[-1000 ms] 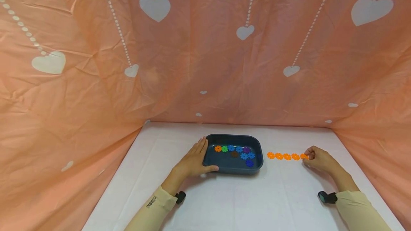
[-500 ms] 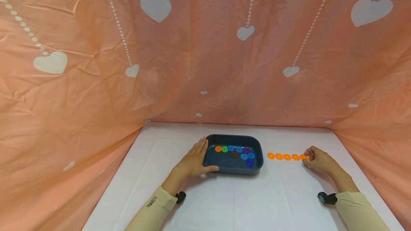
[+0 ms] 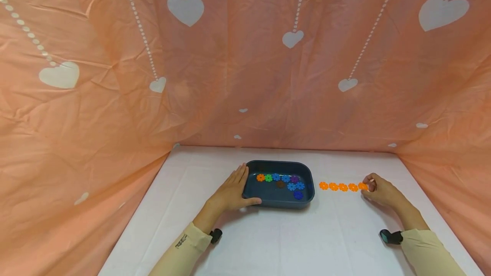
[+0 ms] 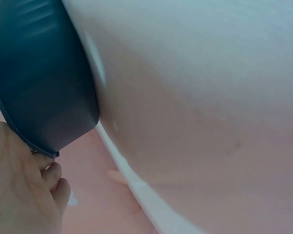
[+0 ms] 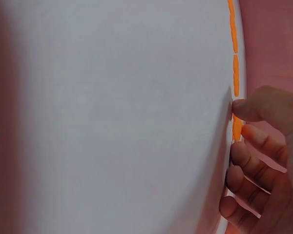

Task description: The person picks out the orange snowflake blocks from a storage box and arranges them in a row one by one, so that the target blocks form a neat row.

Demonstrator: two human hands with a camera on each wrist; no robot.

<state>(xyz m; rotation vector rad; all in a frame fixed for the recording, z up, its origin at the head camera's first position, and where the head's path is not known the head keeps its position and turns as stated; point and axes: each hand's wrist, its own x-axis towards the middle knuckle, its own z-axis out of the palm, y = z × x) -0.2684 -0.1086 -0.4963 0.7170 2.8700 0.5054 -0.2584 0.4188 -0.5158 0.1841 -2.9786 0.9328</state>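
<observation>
My left hand (image 3: 232,188) rests at the left end of a dark blue rectangular tray (image 3: 276,204). Its straight fingers lie along the left rim and the thumb on the front edge; the left wrist view shows fingertips (image 4: 52,174) by the tray's outer wall (image 4: 49,83). Several flower-shaped plastic discs lie in the tray, among them an orange disc (image 3: 261,177), a green disc (image 3: 268,177) and a purple disc (image 3: 294,179). Right of the tray runs a straight row of orange discs (image 3: 343,187). My right hand (image 3: 383,190) pinches the rightmost orange disc (image 5: 237,127) between thumb and index finger.
A white cloth-covered table (image 3: 307,242) lies under everything. An orange-pink curtain (image 3: 261,76) with white hearts encloses it at the back and sides. A black wrist device (image 3: 391,236) sits on the right wrist, another wrist device (image 3: 216,236) on the left.
The rightmost orange disc shows more fully at the row's end, with my right fingers covering less of it. My left hand and the tray have stayed in place.
</observation>
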